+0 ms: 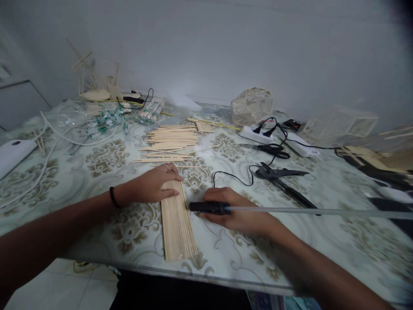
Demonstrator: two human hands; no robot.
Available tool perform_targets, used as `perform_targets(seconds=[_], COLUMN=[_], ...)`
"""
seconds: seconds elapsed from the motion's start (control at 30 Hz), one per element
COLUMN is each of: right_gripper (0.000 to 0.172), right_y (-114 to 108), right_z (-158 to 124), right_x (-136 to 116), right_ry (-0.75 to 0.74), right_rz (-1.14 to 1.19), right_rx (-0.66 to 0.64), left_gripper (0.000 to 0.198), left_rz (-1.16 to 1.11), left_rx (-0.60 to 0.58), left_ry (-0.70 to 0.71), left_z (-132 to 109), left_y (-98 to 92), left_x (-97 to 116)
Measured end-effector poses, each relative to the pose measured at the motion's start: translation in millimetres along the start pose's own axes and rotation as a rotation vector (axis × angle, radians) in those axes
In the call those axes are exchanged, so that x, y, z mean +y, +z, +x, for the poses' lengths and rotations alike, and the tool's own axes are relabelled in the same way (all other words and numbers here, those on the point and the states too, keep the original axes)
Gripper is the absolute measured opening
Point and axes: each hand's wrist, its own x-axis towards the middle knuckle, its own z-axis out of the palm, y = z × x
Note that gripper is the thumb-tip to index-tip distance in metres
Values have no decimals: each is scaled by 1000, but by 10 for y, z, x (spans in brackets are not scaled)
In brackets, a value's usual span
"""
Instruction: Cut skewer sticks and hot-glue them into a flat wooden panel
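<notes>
A narrow panel of wooden sticks laid side by side point(177, 228) lies flat on the table near its front edge. My left hand point(158, 185) rests over the panel's far end, holding it with the thumb on top and the fingers curled at its edge. Closed around a black glue gun point(209, 207), my right hand point(232, 211) is just right of the panel. The gun's nozzle points left at the panel's right edge, and a long translucent glue stick point(309, 210) juts from its back.
Beyond the panel lie many loose sticks point(172, 140). Right of them are a power strip point(256, 134), black scissors point(274, 150), black-handled cutters point(287, 185) and a stick-frame polyhedron point(251, 105). Plastic wrappers point(109, 120) and a white cable point(48, 159) lie left.
</notes>
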Motion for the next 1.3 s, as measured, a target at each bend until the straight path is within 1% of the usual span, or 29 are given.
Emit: perform_targets(seconds=[0.2,0.7,0.97,1.2,1.3], right_gripper=[22,20,17,18,17], right_y=[4,3,-5,-3,-3], right_z=[6,-3,-7,10,33], right_x=[-2,16,9,36,39], right_ry=[-27,-20,-44,-73,-51], right_rz=[-13,-25,-38,22,35], right_rx=[19,15,10,33,52], left_gripper=[39,42,38,38,38], left_rz=[3,-21,-65,-68,-77], left_rx=[-9,-37,-49,-62,-58], left_ry=[14,55,79,68,57], left_z=[4,8,23,26,23], left_y=[4,14,3,9,8], left_x=[11,86,148,130,125])
